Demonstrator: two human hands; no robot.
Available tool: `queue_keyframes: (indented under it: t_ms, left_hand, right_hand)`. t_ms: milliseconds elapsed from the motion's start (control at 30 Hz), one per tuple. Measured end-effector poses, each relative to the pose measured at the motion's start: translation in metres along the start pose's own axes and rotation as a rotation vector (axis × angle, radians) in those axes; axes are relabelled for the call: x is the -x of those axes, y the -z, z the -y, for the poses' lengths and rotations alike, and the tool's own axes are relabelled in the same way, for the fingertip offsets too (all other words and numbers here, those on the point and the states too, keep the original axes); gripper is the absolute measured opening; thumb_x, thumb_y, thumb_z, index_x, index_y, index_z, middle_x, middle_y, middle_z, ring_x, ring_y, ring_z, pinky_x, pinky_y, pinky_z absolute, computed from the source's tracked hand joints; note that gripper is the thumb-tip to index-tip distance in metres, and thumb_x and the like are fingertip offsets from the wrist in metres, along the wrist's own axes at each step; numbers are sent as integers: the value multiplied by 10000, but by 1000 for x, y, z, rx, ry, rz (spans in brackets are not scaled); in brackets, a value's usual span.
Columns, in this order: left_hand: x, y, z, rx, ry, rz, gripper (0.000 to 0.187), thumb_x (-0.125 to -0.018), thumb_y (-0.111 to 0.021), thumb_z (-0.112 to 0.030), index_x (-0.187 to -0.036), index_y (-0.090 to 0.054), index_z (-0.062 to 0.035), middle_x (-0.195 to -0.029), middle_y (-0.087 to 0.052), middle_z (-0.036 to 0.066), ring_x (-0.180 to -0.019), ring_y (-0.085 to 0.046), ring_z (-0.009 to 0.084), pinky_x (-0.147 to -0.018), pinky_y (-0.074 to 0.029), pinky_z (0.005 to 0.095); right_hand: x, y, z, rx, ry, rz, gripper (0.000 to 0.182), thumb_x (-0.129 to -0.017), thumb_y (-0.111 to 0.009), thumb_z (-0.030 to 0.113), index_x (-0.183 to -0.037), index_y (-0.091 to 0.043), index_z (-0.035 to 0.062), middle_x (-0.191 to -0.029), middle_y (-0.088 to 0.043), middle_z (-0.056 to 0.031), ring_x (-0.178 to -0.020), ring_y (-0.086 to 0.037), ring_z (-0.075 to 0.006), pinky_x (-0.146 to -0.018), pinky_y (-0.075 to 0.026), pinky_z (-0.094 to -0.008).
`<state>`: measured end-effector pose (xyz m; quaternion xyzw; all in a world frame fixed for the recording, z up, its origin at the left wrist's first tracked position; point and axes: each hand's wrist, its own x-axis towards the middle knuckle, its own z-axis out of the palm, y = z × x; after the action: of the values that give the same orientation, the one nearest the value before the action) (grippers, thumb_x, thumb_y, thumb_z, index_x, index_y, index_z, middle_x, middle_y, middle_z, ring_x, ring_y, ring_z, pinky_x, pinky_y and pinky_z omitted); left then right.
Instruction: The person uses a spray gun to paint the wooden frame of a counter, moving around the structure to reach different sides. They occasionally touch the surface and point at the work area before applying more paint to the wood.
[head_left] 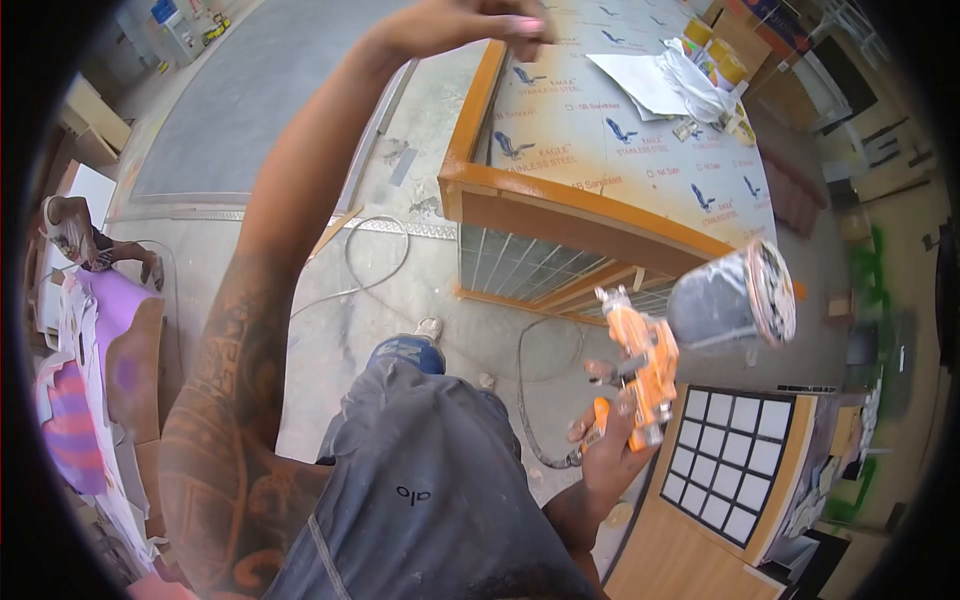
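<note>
My right hand (612, 440) is wrapped round the handle of an orange spray gun (640, 350). A dark, paint-smeared cup (715, 300) sits on the gun, tilted to the right. From the base of the handle runs a dark hose (530, 430). My left hand (490, 28) is raised at the top, above the far left edge of a cabinet (590, 215). Its fingers are drawn together and bent downward; whatever they hold, if anything, is hidden. Orange-brown coating covers the cabinet's edges, and its top carries printed protective film (620, 165).
White sheets (640, 85) and yellow-lidded containers (715, 55) lie on the cabinet top. At lower right stands a wooden piece with a white grid panel (730, 455). Hose loops (375, 270) cross the floor. Another person (85, 230) is at far left near purple-stained covering (120, 310).
</note>
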<state>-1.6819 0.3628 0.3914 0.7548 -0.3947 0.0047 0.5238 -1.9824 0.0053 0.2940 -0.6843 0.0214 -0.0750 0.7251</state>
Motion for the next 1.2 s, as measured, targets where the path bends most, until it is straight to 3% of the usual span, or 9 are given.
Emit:
queue_keyframes:
  t_ms: [100, 233, 433, 533, 633, 733, 833, 1000, 1200]
  left_hand:
    - [79, 4, -11, -45, -231, -220, 227, -965, -669, -262, -847, -626, -73, -773, -591, 33, -741, -551, 176, -689, -455, 341]
    - [214, -18, 83, 735, -327, -604, 288, -946, -705, -361, -813, -555, -155, -784, -503, -41, -771, -445, 162, -747, -380, 330]
    - [448, -190, 272, 1266, 282, -1158, 190, -1028, -583, -334, -1132, -622, -180, -917, -595, -49, -742, -457, 104, -693, -388, 266]
    - [547, -306, 302, 1479, 750, -1786, 247, -1040, -542, -239, -1245, -586, -109, -970, -638, -12, -877, -595, 106, -694, -435, 289]
    - [629, -386, 288, 1132, 1407, -1364, 364, -935, -601, -374, -1102, -654, -56, -1076, -682, 166, -968, -651, 296, -799, -499, 393]
    - [654, -406, 248, -234, 1556, -91, 337, -975, -498, -317, -953, -636, -10, -1021, -700, 256, -955, -676, 400, -816, -511, 526]
    - [650, -394, 257, -145, 1788, -227, 412, -956, -515, -382, -1065, -648, -7, -1074, -689, 243, -1046, -654, 364, -911, -517, 476]
    - [617, -320, 304, 515, 1744, -829, 542, -973, -523, -531, -868, -632, -11, -790, -620, 141, -716, -625, 271, -651, -524, 413]
    - [530, -212, 350, 328, 1599, -662, 669, -949, -525, -683, -715, -565, -58, -593, -524, 62, -510, -553, 192, -492, -493, 348]
  right_hand:
    - [8, 3, -3, -54, 22, -45, 382, -991, -565, 205, -1207, -486, -100, -1015, -668, -237, -487, -527, -149, -428, -436, -281]
    - [9, 8, -9, -21, 49, -9, 703, -980, -537, 445, -1357, -351, -119, -1138, -624, -288, -459, -530, -168, -401, -421, -271]
    - [-7, 13, -33, -56, 184, 62, 795, -1004, -491, 510, -1414, -275, -136, -1122, -596, -324, -390, -512, -159, -325, -386, -228]
    - [-16, 0, -30, -73, 203, 30, 771, -1019, -459, 496, -1414, -275, -140, -1116, -586, -315, -375, -505, -162, -310, -386, -234]
    - [-24, -18, -26, -121, 174, -19, 704, -1033, -445, 457, -1402, -296, -124, -1118, -579, -301, -386, -498, -165, -322, -398, -245]
    - [-26, -34, -27, -156, 132, -96, 676, -1033, -451, 424, -1393, -298, -127, -1148, -564, -312, -417, -496, -169, -350, -404, -253]
    - [-28, -50, -25, -150, 100, -157, 652, -1032, -454, 412, -1396, -308, -110, -1158, -560, -301, -419, -493, -175, -342, -401, -258]
    - [-34, -78, -25, -142, 125, -219, 573, -1062, -409, 415, -1404, -364, -43, -1073, -610, -234, -373, -499, -159, -304, -390, -245]
    - [-32, -98, -23, -112, 121, -284, 673, -1042, -434, 454, -1409, -303, -95, -1102, -553, -275, -370, -491, -167, -291, -364, -251]
